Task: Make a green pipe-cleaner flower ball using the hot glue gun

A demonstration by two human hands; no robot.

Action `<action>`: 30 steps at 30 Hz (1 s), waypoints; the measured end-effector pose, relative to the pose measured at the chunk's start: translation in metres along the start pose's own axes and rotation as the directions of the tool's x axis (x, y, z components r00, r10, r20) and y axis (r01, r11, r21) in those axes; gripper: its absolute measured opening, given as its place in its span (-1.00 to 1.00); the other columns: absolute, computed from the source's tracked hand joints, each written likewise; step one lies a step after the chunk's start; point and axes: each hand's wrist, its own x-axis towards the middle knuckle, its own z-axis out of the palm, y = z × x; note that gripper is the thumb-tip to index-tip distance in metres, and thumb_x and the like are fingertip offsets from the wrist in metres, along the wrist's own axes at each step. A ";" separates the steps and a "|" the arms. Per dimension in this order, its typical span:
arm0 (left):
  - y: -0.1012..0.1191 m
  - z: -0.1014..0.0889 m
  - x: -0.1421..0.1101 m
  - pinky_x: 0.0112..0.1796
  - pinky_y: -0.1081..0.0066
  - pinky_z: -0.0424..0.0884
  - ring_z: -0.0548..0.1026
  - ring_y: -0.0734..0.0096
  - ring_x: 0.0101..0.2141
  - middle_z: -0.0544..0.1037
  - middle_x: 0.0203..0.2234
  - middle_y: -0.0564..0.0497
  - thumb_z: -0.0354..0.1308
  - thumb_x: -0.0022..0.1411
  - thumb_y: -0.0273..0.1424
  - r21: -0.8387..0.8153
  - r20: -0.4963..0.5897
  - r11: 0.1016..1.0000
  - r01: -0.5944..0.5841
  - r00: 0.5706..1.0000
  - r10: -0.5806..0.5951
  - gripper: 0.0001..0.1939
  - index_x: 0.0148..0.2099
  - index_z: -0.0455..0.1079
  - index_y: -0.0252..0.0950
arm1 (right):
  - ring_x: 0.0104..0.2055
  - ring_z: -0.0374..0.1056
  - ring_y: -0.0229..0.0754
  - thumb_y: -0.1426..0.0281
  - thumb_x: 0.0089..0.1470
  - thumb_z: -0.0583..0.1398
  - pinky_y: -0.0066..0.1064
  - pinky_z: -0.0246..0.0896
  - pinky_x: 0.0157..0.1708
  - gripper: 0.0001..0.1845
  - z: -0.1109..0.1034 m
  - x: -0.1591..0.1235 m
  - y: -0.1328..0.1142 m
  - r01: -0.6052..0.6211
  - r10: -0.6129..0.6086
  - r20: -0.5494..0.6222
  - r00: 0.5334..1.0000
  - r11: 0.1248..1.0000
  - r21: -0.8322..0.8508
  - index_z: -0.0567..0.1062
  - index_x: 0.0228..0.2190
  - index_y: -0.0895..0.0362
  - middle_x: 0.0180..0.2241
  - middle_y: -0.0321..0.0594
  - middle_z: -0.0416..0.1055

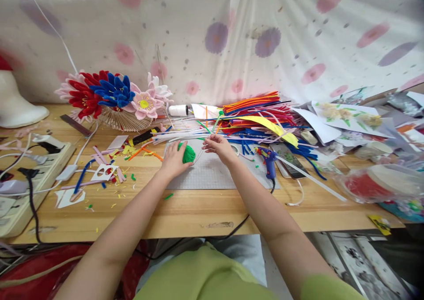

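Note:
My left hand (175, 159) is closed around a green fuzzy piece (187, 153), apparently made of chenille stems, at the left of the grey cutting mat (212, 176). From the green piece a thin wire (199, 155) runs up to the right. My right hand (220, 149) pinches this wire between thumb and fingers, just above the mat. Beyond it a green-tipped stem (218, 116) points toward the pile behind. The exact grip of the left fingertips is partly hidden.
A blue glue gun (269, 163) lies right of the mat. Behind are bundles of coloured chenille stems (251, 105). Fuzzy flowers (115, 92) stand at the back left, a power strip (36, 185) at far left. Scraps (104, 172) litter the left side; plastic-wrapped rolls (374, 183) sit right.

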 end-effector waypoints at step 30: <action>-0.033 0.013 0.005 -0.03 0.19 0.30 0.44 0.13 -0.08 0.52 -0.12 -0.13 0.11 0.12 -0.34 -0.257 -0.290 0.963 0.082 0.944 -0.157 -0.71 -0.10 0.45 -0.28 | -0.50 0.40 -0.32 0.15 -0.33 0.31 -0.54 0.23 -0.57 -0.57 -0.014 0.002 -0.006 0.144 -0.133 -0.230 0.964 0.989 0.032 0.22 -0.52 0.10 -0.52 -0.40 0.42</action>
